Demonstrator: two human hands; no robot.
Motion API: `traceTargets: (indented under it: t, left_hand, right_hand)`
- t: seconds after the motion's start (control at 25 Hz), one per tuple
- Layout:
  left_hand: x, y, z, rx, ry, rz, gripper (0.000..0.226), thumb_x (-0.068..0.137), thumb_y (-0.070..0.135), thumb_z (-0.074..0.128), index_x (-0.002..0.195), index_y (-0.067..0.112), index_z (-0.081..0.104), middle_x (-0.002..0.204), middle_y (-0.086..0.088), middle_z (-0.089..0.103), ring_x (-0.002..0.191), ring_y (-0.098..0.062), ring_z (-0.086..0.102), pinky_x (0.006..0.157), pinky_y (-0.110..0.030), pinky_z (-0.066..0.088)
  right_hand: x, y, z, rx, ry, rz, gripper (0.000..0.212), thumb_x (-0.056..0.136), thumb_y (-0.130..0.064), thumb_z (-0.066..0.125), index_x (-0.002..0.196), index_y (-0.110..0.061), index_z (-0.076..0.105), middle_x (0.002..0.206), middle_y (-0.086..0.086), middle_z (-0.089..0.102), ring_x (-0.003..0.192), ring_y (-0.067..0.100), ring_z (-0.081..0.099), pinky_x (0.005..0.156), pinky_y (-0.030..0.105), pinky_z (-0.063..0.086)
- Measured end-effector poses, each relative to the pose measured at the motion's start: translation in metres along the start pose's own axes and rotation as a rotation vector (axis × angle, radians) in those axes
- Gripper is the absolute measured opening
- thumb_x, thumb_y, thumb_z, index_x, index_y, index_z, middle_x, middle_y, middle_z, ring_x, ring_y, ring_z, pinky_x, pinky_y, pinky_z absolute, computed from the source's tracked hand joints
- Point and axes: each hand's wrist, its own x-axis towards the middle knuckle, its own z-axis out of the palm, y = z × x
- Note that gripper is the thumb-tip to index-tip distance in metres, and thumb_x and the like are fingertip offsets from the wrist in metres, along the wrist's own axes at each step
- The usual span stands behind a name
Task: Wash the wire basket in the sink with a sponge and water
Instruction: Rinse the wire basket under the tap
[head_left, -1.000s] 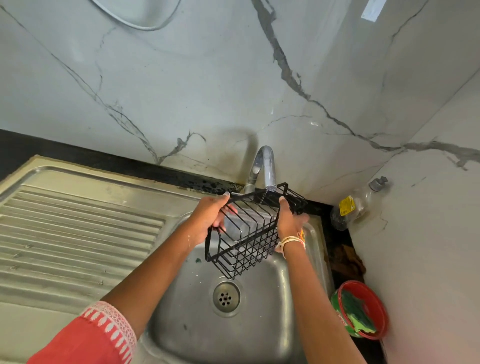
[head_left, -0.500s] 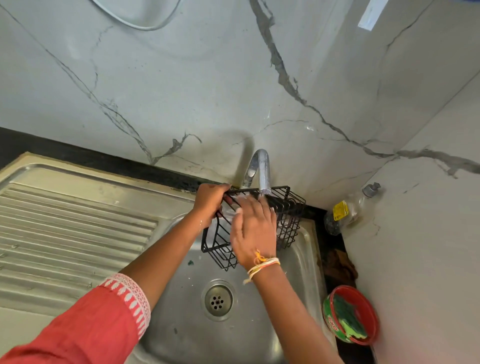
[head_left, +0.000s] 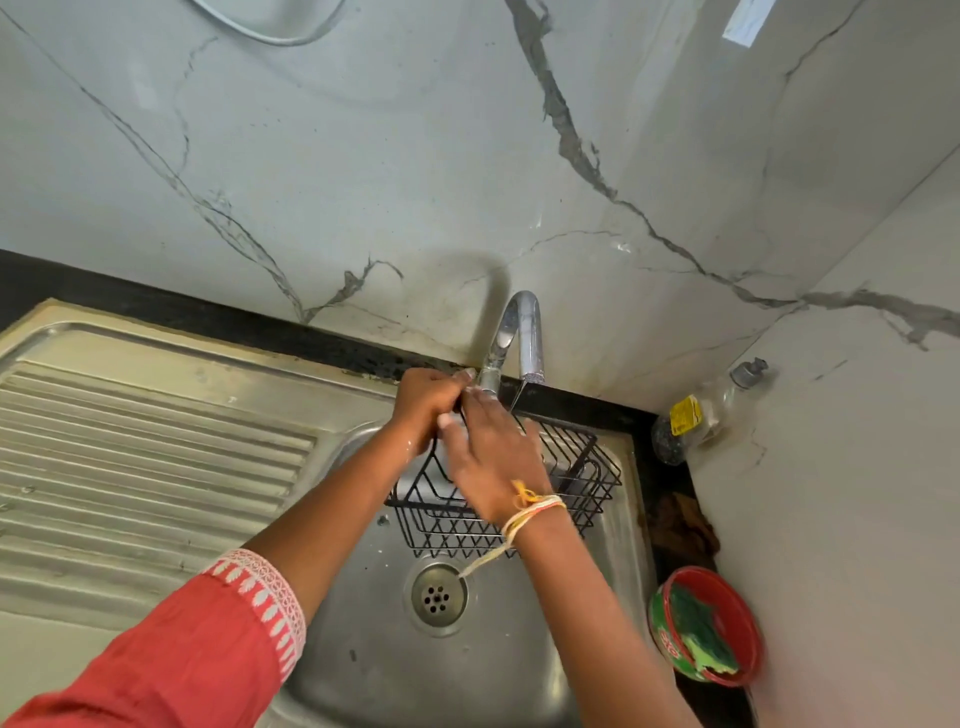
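- The black wire basket (head_left: 566, 483) is held over the steel sink (head_left: 519, 649), above and behind the drain (head_left: 438, 597), just below the tap (head_left: 519, 338).
- The basket's long axis runs left to right, and its open side is turned up toward the spout.
- The left hand (head_left: 423, 402) is curled round the basket's left rear rim, close to the tap's base.
- The right hand (head_left: 493, 457) is laid across the basket's left part with fingers fairly straight, its fingertips meeting the left hand; whether a wire is pinched under it cannot be told.
- Both hands are bunched at the left end, so the right end of the basket juts out unsupported.
- A thin thread of water (head_left: 517, 397) is seen falling from the spout toward the rear rim.
- A green scrubber lies in the red tub (head_left: 737, 613) on the dark worktop (head_left: 670, 467), to the right of the sink; the right hand is judged the nearer one for fetching it.
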Motion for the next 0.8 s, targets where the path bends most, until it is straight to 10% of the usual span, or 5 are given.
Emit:
traceTargets:
  t: [0.28,0.44,0.64,0.8]
  left_hand:
    - [-0.016,0.014,0.002,0.209,-0.071,-0.113,0.023,0.089,0.021,0.066,0.072,0.008,0.058,0.057,-0.003,0.048,0.045,-0.012,0.037,0.043,-0.020,0.028]
    - [-0.058,0.020,0.024,0.489,-0.405,-0.041,0.013,0.091,0.011,0.057,0.092,0.000,0.064,0.062,-0.004,0.055,0.038,-0.010,0.047,0.036,-0.021,0.035]
    - [-0.071,0.028,0.019,0.392,-0.825,0.002,0.021,0.097,0.014,0.051,0.093,-0.002,0.064,0.072,-0.012,0.069,0.056,-0.023,0.066,0.048,-0.028,0.049]
    - [-0.035,0.001,-0.002,0.909,-0.577,0.194,0.027,0.092,0.016,0.058,0.118,0.020,0.063,0.125,-0.006,0.062,0.113,-0.025,0.061,0.102,-0.047,0.045]
  right_hand:
    - [-0.004,0.057,-0.013,0.375,-0.030,0.492,0.072,0.089,-0.072,0.025,0.144,-0.028,0.039,0.153,0.002,0.035,0.140,0.027,0.033,0.115,0.047,0.025]
    - [0.028,0.149,0.060,0.700,-0.242,0.653,0.133,0.041,-0.103,0.035,0.146,-0.021,0.037,0.153,0.010,0.032,0.138,0.035,0.034,0.113,0.053,0.026]
    - [0.010,0.137,0.047,1.104,-0.070,0.787,0.041,0.052,-0.050,0.074,0.071,-0.014,0.067,0.079,0.015,0.066,0.074,0.026,0.059,0.073,0.038,0.050]
    - [-0.022,0.090,-0.002,1.288,0.138,0.742,0.007,0.045,-0.017,0.058,0.049,-0.018,0.052,0.059,0.002,0.045,0.058,0.018,0.041,0.054,0.028,0.035]
